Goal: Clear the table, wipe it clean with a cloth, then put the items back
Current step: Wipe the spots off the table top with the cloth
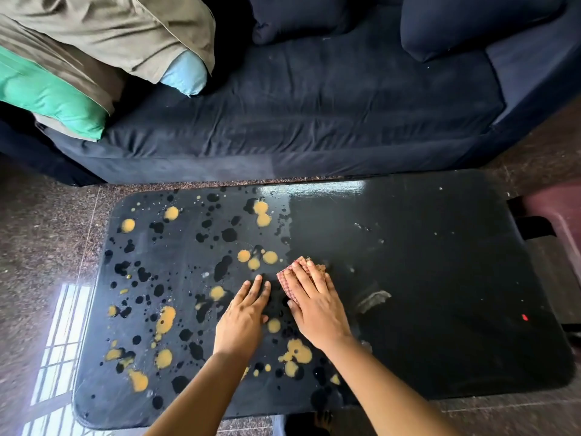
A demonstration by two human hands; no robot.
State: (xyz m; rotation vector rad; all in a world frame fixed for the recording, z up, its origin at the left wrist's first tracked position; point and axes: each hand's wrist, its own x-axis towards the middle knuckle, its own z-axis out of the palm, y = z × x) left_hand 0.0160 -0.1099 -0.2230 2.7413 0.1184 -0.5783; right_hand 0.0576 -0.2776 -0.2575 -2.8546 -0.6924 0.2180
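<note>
A low black glossy table (440, 278) fills the lower view. Its left half is spotted with yellow-orange and dark splashes (165, 319); its right half shows only a few specks and a pale smear (372, 298). My right hand (317, 306) lies flat with straight fingers on a small pink checked cloth (287, 278) and presses it onto the table near the middle. Most of the cloth is hidden under the palm. My left hand (243, 319) rests flat on the table just left of it, fingers straight, holding nothing.
A dark blue sofa (314, 114) runs along the far side of the table, with dark cushions and a pile of green, brown and light blue pillows (78, 58) at its left end. A maroon stool (556, 215) stands at the right edge. Speckled stone floor surrounds the table.
</note>
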